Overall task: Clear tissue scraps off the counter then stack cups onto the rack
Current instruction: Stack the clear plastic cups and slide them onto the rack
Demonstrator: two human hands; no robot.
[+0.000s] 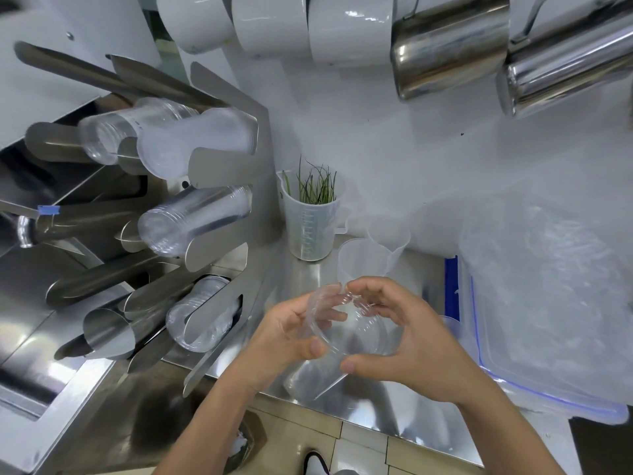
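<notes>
Both hands hold a stack of clear plastic cups [346, 323] above the steel counter [383, 402], its open mouth turned toward me. My left hand [287, 334] grips the rim from the left, thumb on the near edge. My right hand [407, 334] wraps the right side, fingers curled over the far rim. To the left stands the steel cup rack [222, 248], whose slanted chutes hold stacks of clear cups [191, 221], frosted cups [195, 145] and a lower clear stack [198, 313]. No tissue scraps show on the counter.
A measuring jug with green stalks [310, 214] stands behind my hands, with two frosted beakers [363, 258] beside it. A blue-rimmed plastic box holding a clear bag [548, 286] fills the right. White mugs [274, 22] and steel pitchers [448, 46] hang above.
</notes>
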